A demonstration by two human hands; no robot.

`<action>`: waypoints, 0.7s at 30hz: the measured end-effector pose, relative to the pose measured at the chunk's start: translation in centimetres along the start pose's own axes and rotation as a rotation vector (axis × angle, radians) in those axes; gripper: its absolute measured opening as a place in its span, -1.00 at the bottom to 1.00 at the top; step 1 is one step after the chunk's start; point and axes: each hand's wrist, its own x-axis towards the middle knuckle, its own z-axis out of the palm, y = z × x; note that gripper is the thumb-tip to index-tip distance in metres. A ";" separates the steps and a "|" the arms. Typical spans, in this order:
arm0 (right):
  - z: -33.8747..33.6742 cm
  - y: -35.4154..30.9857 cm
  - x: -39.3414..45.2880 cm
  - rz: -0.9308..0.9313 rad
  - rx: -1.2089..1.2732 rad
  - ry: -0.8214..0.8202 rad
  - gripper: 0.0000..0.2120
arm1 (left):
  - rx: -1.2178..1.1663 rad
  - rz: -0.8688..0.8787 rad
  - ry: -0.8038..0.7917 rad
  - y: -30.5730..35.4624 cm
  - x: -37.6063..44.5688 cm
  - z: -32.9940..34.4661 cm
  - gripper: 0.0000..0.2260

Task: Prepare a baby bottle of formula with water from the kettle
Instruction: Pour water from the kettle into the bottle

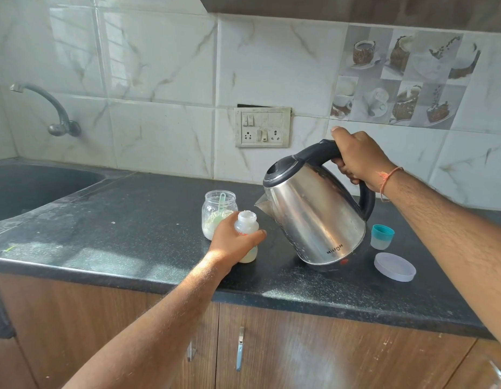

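Nearest on the dark counter, the left hand is wrapped around the baby bottle, fingers and thumb curled round its body. The bottle stands upright on the counter, mouth open, and that grip looks meant to pin it so a pour cannot tip it. Some pale content shows at its base; I cannot tell whether that is powder or liquid.

Just right of the bottle, the steel kettle hangs tilted toward the left, base off the counter, spout close to the bottle's mouth and a touch above it. No stream shows. The right hand is clenched round the black handle, thumb raised at the top, likely for control of the tilt. My read: the pour is either about to start or just ending; the risk is hot water running wide of that narrow neck onto the holding fingers.

On the near right lies a flat pale lid, probably off the jar. Just behind it stands the teal bottle cap, set upright, parked clear of the pouring.

Behind the left hand, the open formula jar holds white powder with a green scoop standing in it, kept close by for measuring.

Farther off, the dark sink sits far left with a tap on the tiled wall, and a switch panel is mounted behind the kettle.
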 end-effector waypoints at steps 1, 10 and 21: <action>-0.2 0.2 -0.1 0.006 0.015 0.007 -0.45 | 0.001 -0.001 0.000 -0.1 0.1 0.0 -0.68; -2.4 3.8 -1.4 0.126 0.123 0.155 -0.46 | 0.030 -0.006 0.008 -0.2 0.3 0.0 -0.71; -3.2 7.8 -3.8 0.242 0.323 0.339 -0.56 | 0.040 -0.002 0.015 -0.1 0.2 0.2 -0.75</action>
